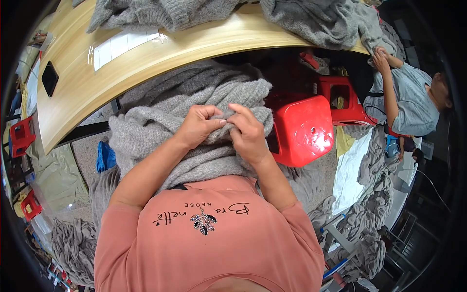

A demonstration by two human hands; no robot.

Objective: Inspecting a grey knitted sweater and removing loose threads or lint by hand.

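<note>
A grey knitted garment (151,121) lies bunched in thick folds across my lap, below the table's edge. My left hand (199,125) pinches its knit between thumb and fingers. Close beside it, my right hand (247,132) is closed on the same fabric, fingertips almost meeting those of the left. Any small thing between the fingertips is too small to make out.
The wooden table (68,107) curves ahead, bearing more grey knitwear (170,14), a taped paper sheet (126,47) and a black phone (49,79). A red stool (306,131) stands at my right. Farther right, a co-worker (408,92) handles grey knitwear.
</note>
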